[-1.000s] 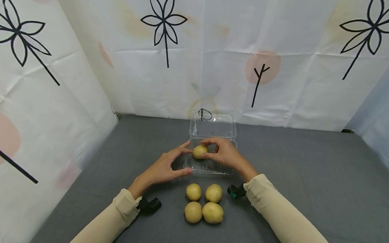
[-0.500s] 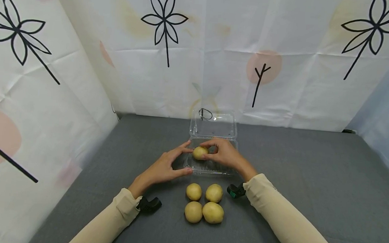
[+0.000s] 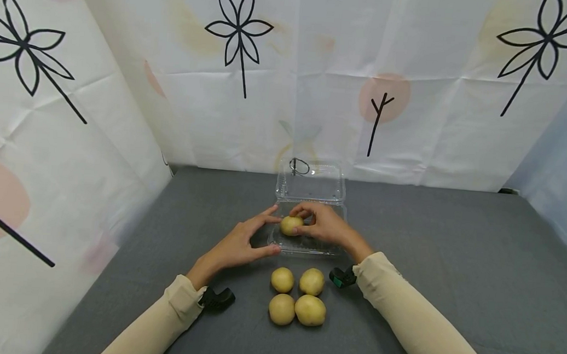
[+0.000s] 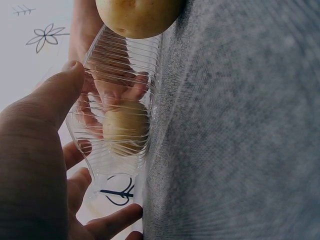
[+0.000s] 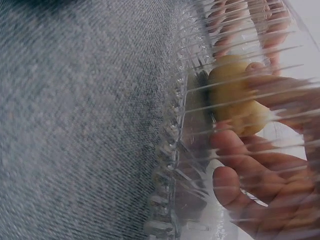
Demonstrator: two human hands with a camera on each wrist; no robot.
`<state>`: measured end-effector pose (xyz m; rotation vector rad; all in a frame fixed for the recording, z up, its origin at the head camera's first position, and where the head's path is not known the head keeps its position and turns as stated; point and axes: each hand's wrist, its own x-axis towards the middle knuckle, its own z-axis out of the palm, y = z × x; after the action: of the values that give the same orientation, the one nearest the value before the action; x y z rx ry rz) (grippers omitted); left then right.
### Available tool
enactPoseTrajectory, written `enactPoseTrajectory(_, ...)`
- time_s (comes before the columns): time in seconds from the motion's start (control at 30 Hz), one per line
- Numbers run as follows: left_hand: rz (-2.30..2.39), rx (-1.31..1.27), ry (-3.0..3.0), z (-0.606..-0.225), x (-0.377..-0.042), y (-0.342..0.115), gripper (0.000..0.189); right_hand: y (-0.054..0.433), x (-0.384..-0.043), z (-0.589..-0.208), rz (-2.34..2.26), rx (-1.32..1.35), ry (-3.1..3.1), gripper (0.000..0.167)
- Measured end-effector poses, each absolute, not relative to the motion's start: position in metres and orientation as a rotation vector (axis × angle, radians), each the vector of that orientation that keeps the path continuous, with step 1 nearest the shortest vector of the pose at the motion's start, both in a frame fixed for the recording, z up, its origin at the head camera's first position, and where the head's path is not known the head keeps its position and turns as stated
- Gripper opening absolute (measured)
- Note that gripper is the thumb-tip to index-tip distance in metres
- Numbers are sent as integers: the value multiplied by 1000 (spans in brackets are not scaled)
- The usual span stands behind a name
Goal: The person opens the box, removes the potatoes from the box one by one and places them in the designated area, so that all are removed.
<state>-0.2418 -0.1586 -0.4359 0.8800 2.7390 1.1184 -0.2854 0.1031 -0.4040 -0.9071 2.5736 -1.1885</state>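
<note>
A clear plastic clamshell box (image 3: 308, 246) stands with its lid (image 3: 312, 187) raised at the back. Inside its left half, my right hand (image 3: 323, 223) pinches a yellow potato (image 3: 290, 226) between thumb and fingers. Through the ridged wall, the right wrist view shows this potato (image 5: 234, 90) low in the box. My left hand (image 3: 239, 244) spreads its straight fingers and thumb along the box's left side. In the left wrist view, the left thumb (image 4: 70, 80) lies at the box's upper edge, and the fingertips reach toward the far end.
Several more potatoes sit in two rows in front of the box, among them a rear left one (image 3: 282, 280) and a front right one (image 3: 310, 310). A grey cloth (image 3: 431, 253) covers the table. Behind hangs a white printed curtain (image 3: 332, 49).
My right hand and its potato have shifted slightly toward me and lower in the box. The left hand, the box and the other potatoes keep their places.
</note>
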Motion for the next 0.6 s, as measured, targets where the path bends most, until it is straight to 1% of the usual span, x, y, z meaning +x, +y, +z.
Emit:
enactPoseTrajectory(0.2, 1118, 881, 2746, -437, -243, -159, 62, 104, -285, -404, -1190, -914, 2549, 34)
enactPoseTrajectory(0.6, 1114, 872, 2743, -435, -242, -159, 64, 105, -287, -405, -1110, -966, 2507, 46)
